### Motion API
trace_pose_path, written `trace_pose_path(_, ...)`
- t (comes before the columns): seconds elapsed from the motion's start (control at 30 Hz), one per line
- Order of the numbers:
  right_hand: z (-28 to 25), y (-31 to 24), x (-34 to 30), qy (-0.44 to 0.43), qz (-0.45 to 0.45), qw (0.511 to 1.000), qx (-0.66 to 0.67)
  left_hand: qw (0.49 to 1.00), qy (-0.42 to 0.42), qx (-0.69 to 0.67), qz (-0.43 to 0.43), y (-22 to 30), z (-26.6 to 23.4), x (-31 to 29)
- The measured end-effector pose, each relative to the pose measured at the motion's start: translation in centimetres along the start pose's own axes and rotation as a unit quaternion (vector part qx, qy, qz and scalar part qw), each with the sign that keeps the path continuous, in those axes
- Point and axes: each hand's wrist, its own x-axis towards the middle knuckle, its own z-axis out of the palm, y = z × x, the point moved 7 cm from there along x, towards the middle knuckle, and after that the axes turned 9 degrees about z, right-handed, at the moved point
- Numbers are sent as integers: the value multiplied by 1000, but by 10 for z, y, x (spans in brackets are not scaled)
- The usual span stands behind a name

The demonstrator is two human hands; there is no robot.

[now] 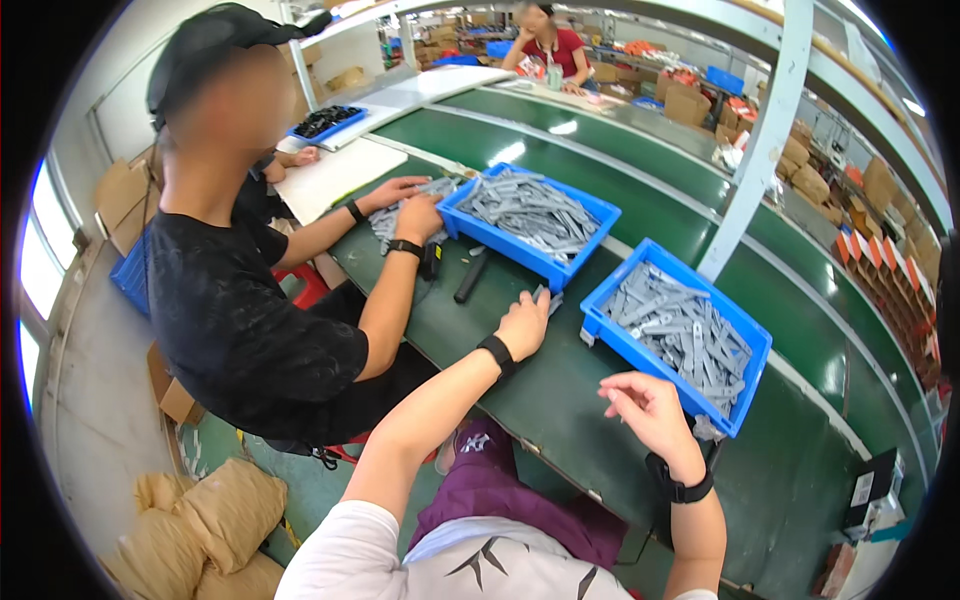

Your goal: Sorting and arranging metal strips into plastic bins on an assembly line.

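Observation:
On the green worktable point(525, 390), my left hand point(524, 326) is closed, its fingertips on a small grey plastic piece point(555, 301). This piece is partly hidden by the fingers. My right hand point(648, 412) hovers beside the near wall of the right blue bin point(655, 370), fingers loosely bent and apart, with nothing visible in it. Many grey plastic strips point(690, 335) fill that bin. Another blue bin point(510, 257), to the left and farther back, is heaped with similar grey strips point(530, 208).
At my left a co-worker point(260, 300) in black handles a pile of grey pieces point(385, 225). A black bar-shaped tool point(470, 277) lies between us. An upright metal post point(760, 150) rises behind the bins. A green conveyor point(620, 160) runs behind; paper sacks point(215, 520) stand on the floor.

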Motion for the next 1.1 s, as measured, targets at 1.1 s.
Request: trace_pose_path(1.1, -34, -12, 10, 80, 23, 992, -96, 955, 287, -31, 69, -350, -166, 128)
